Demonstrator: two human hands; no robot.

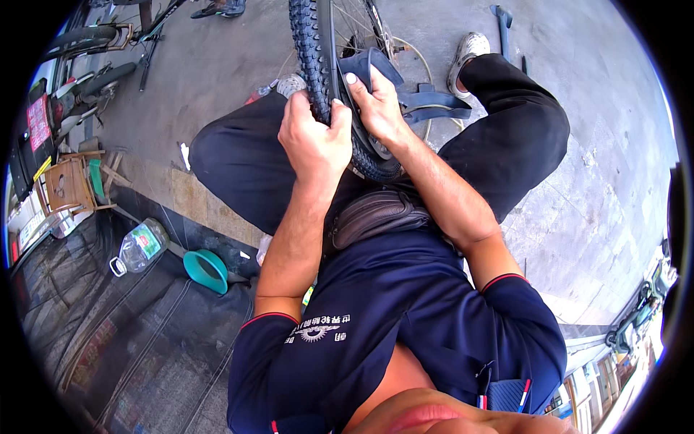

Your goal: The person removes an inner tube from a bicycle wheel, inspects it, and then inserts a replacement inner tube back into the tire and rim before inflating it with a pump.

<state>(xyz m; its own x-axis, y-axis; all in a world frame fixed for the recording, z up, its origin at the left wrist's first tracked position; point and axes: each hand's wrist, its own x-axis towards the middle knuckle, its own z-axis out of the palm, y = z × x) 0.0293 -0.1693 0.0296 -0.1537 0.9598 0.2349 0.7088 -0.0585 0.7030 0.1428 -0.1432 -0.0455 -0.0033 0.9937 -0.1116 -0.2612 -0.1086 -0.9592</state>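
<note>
We look down on a knobbly bicycle tire (307, 50) held between our bent, dark-trousered legs (235, 145), above a grey floor (238, 43). Our left hand (316, 137) grips the tire, its fingers curled round the tread and its thumb pressed near the edge. Our right hand (377, 112) rests against a flat rubber tube (437, 103), thumb and forefinger spread; the other fingers are hidden, so we cannot tell whether they pinch anything.
</note>
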